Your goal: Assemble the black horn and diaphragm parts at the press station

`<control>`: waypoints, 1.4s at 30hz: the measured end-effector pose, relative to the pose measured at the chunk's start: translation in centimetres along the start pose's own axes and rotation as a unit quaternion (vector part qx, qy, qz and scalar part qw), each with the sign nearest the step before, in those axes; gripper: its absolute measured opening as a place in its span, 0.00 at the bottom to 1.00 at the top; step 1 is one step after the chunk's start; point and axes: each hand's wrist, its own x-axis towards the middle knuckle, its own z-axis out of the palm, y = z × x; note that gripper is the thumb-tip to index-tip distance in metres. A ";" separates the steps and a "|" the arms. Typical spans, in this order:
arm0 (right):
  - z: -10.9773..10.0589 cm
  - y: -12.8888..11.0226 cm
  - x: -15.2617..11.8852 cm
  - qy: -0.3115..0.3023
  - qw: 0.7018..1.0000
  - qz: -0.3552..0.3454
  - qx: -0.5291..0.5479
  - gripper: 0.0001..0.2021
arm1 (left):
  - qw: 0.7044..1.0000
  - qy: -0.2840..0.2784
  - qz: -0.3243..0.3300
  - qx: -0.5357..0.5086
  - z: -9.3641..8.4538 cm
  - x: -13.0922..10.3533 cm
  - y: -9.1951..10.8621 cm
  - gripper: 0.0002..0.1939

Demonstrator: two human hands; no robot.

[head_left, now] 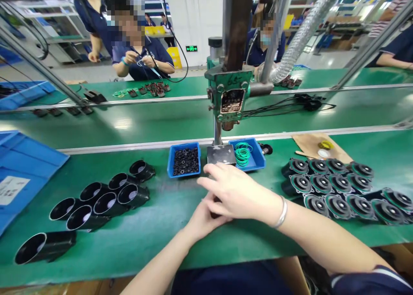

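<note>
My left hand (204, 217) is closed low over the green bench, around a dark part mostly hidden by both hands. Across it reaches my right hand (237, 191), a bangle on its wrist; its fingers are bent and spread, and the lower ones touch the left hand. Just beyond the hands is the dark metal block (221, 154) at the base of a press (229, 92). A blue bin of small black rings (186, 160) stands left of the block. On its right, another blue bin (256, 157) holds green rings (242, 154).
Several black cylindrical housings (105, 203) lie open-ended at left, near a large blue crate (29, 170). Several round black assemblies with green rims (338, 183) stand in rows at right, before a piece of cardboard (309, 146). Co-workers (142, 58) sit across the bench.
</note>
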 end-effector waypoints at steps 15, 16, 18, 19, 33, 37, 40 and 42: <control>6.2 2.2 -7.2 0.246 0.870 0.144 0.402 0.18 | 0.998 0.012 0.021 0.061 -1.2 -0.1 0.8 0.32; 6.9 2.4 -8.1 0.315 0.837 0.169 0.413 0.19 | 0.997 0.011 0.022 0.068 -1.2 -0.1 0.8 0.32; 7.8 2.3 -9.0 0.424 0.765 0.228 0.427 0.22 | 0.996 0.013 0.023 0.080 -1.1 0.0 0.8 0.32; 8.0 2.1 -9.0 0.438 0.747 0.252 0.433 0.21 | 0.996 0.014 0.022 0.085 -1.0 0.0 0.7 0.32; 3.6 9.1 -4.7 0.180 0.925 0.334 -0.026 0.10 | 0.988 0.044 0.049 0.137 -0.7 -0.2 0.6 0.27; 3.8 12.2 -2.3 0.115 0.933 0.338 -0.056 0.07 | 0.988 0.045 0.047 0.137 -0.8 -0.1 0.7 0.27; 4.2 12.8 -1.8 0.089 0.933 0.341 -0.067 0.11 | 0.989 0.039 0.045 0.138 -0.9 -0.1 0.8 0.27; 4.3 12.8 -2.0 0.084 0.932 0.346 -0.071 0.10 | 0.988 0.039 0.045 0.139 -0.8 0.0 0.8 0.27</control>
